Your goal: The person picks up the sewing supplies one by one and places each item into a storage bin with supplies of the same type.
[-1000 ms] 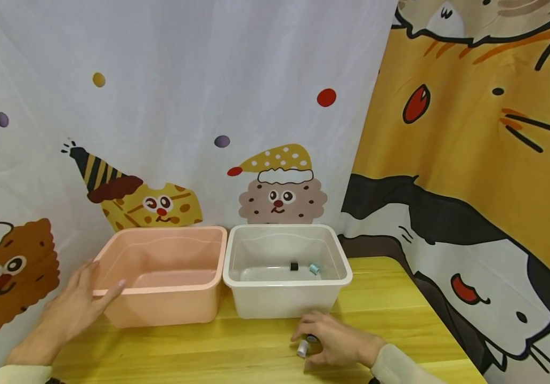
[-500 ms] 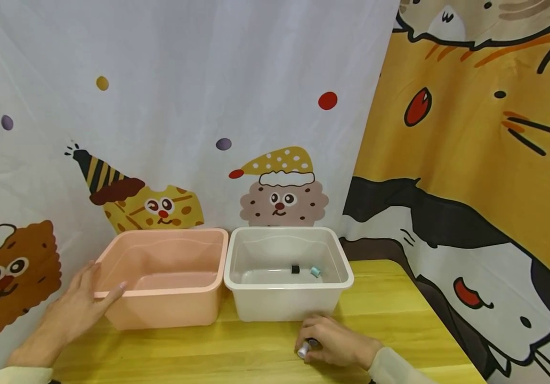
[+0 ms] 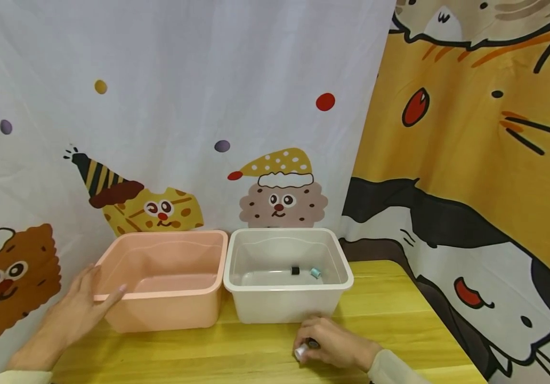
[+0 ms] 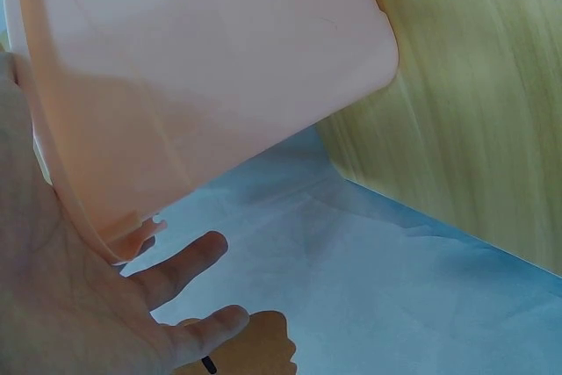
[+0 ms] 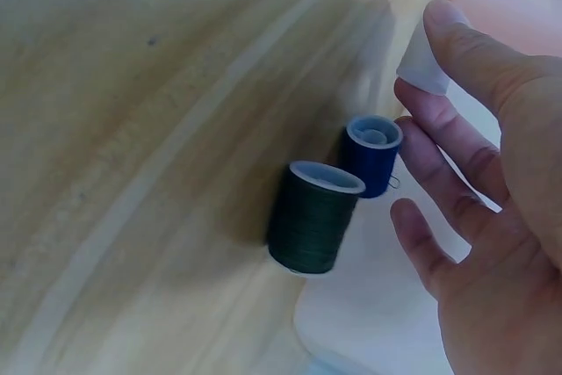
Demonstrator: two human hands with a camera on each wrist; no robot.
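Note:
My right hand [image 3: 334, 341] pinches a white thread spool [image 3: 300, 352] between thumb and forefinger, low over the table in front of the white bin [image 3: 284, 306]. In the right wrist view, a blue thread spool [image 5: 373, 160] stands just by the other fingertips, and a dark green thread spool [image 5: 312, 221] stands beside it. My left hand [image 3: 71, 312] rests on the left front corner of the pink bin [image 3: 164, 312], its thumb lying over the rim. In the left wrist view, two straight fingers [image 4: 180, 274] extend past that rim.
Inside the white bin lie a black spool [image 3: 295, 270] and a teal spool [image 3: 315, 273]. Both bins stand side by side on the wood-grain table [image 3: 184, 354]. A cartoon-printed curtain [image 3: 184, 106] hangs close behind them.
The thumb and fingers of my right hand have closed on the white spool, which has tilted and shifted slightly. My left hand stays at the pink bin's corner.

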